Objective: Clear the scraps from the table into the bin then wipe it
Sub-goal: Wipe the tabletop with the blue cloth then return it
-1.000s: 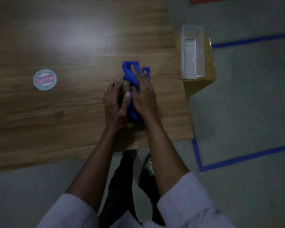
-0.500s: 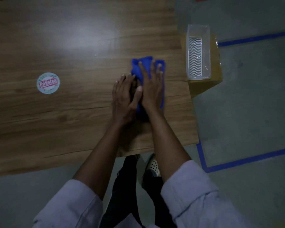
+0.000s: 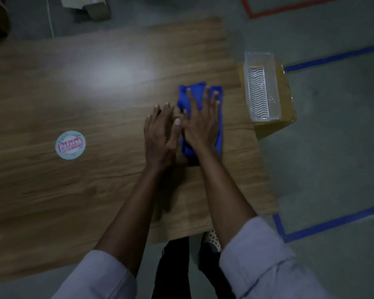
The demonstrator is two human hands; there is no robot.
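A folded blue cloth (image 3: 219,117) lies on the wooden table (image 3: 95,180) near its right edge. My right hand (image 3: 202,119) presses flat on the cloth with straight, spread fingers. My left hand (image 3: 160,134) lies flat on the table just left of the cloth, its thumb against the right hand. A clear plastic bin (image 3: 262,87) stands on a cardboard box (image 3: 283,117) beside the table's right edge. I see no scraps on the table.
A round sticker (image 3: 70,144) is on the table at the left. Blue tape lines (image 3: 324,225) and a red tape line (image 3: 289,9) mark the grey floor. Boxes (image 3: 89,5) stand on the floor beyond the table's far edge.
The right hand has flattened the bunched cloth and slid it toward the table's right edge. The left hand has moved along beside it. The camera view has shifted back, showing the table's far edge.
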